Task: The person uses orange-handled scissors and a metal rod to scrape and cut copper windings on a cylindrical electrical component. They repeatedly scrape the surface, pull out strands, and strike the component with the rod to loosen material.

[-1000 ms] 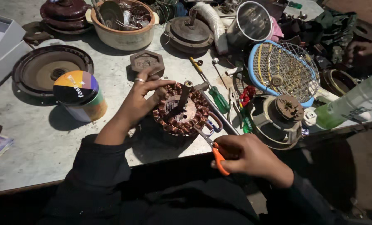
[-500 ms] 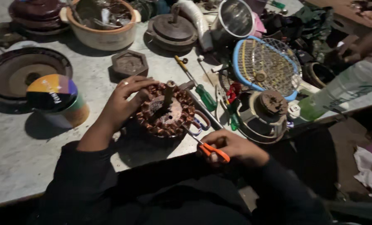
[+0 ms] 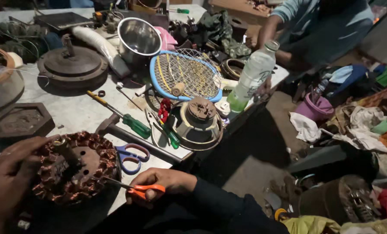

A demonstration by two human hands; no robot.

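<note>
Trimming round copper-wound stator (image 3: pixel 78 171), steadied by left hand (image 3: pixel 7 173); orange-handled snips (image 3: pixel 135 188) gripped in right hand (image 3: pixel 163 182); next: careful blade placement.

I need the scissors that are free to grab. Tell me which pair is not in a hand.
The blue-handled scissors, lying on the table beside the copper-wound motor coil. The orange-handled scissors are held in the right hand, tips at the coil.
</note>
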